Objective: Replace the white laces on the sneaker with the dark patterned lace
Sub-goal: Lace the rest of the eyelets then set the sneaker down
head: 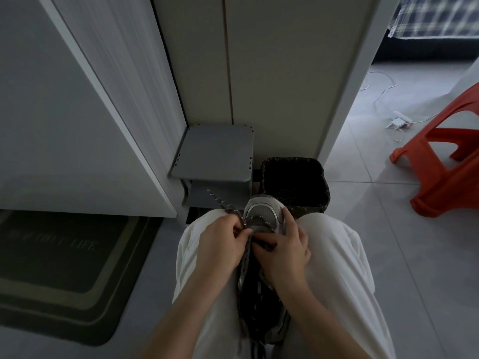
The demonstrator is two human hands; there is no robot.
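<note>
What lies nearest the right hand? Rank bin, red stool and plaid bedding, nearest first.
1. Bin, just ahead of the right hand.
2. Red stool, off to the right.
3. Plaid bedding, far top right.

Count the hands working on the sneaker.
2. The left hand pinches the dark patterned lace above the lap; the right hand grips the sneaker from its right side.

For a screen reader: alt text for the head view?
The left hand pinches a dark patterned lace at a grey sneaker that the right hand grips between the person's knees. A black bin stands beyond.
</note>
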